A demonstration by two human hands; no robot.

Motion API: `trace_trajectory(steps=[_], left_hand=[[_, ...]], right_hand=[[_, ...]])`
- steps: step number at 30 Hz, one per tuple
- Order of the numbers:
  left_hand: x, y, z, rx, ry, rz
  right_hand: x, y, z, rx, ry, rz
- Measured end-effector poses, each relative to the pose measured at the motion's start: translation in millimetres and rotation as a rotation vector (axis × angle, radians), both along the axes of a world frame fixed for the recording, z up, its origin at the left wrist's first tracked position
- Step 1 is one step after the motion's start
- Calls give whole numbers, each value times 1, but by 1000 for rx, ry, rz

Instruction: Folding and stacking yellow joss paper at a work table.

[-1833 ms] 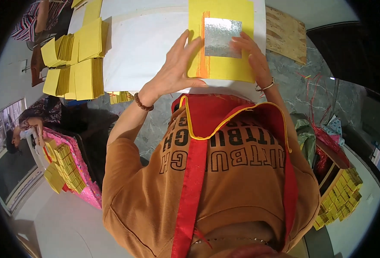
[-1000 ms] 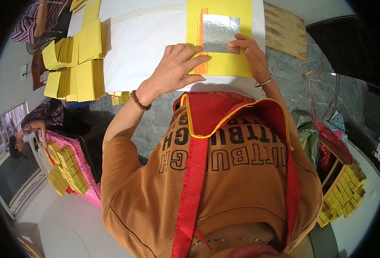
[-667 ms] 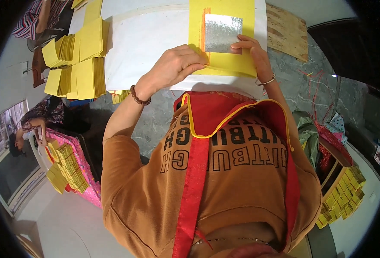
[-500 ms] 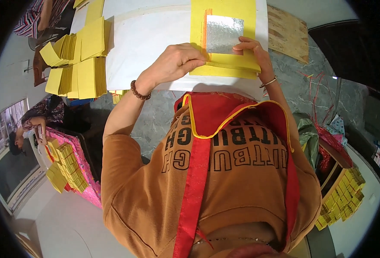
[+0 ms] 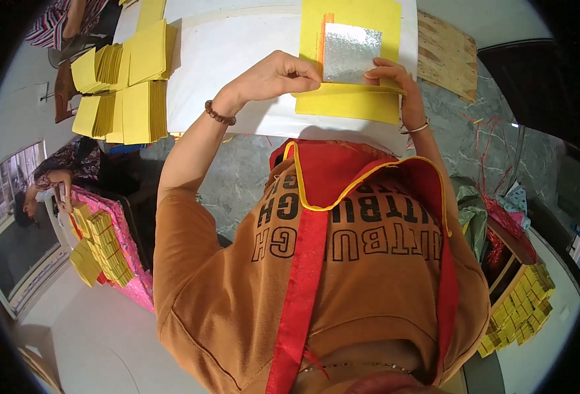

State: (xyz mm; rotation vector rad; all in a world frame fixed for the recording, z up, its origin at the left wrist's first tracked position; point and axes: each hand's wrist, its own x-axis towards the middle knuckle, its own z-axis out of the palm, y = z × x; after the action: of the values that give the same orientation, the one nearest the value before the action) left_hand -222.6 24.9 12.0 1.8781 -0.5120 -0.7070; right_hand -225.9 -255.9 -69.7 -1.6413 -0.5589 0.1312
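Note:
A yellow paper sheet (image 5: 390, 39) lies at the near right of the white-topped table, bearing a silver foil square (image 5: 352, 51) and an orange strip along the foil's left side. Its near edge is raised in a narrow band (image 5: 349, 89), with more yellow paper (image 5: 349, 108) showing below. My left hand (image 5: 280, 75) is closed, thumb and forefinger pinching the band's left end beside the orange strip. At the right end, my right hand (image 5: 398, 82) grips the raised edge, its fingertips bent over onto the foil's near right corner; the thumb is hidden.
Stacks of folded yellow paper (image 5: 145, 108) stand at the table's left. A wooden board (image 5: 447, 56) lies to the right. Another person (image 5: 66, 174) works at the far left beside bundled yellow paper (image 5: 109, 246) on a pink cloth. More yellow bundles (image 5: 520, 305) are piled at lower right.
The sheet's near edge has been lifted and turned away from me, toward the foil. Both hands have risen slightly with it, and more yellow paper shows beneath the band.

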Motion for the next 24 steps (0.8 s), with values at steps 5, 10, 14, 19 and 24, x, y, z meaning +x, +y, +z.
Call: trace_trajectory(steps=[5, 10, 14, 19, 24], left_hand=[[8, -2, 4, 19, 79, -56], [11, -1, 1, -31, 95, -70], [13, -2, 3, -70, 108, -101], [15, -3, 8, -40, 131, -109], [15, -2, 4, -37, 144, -78]], right_hand=[[0, -3, -9, 105, 50, 35], [0, -6, -7, 13, 59, 40], [-4, -6, 1, 124, 120, 102], [-2, -6, 6, 88, 131, 139], [0, -8, 16, -86, 49, 171]])
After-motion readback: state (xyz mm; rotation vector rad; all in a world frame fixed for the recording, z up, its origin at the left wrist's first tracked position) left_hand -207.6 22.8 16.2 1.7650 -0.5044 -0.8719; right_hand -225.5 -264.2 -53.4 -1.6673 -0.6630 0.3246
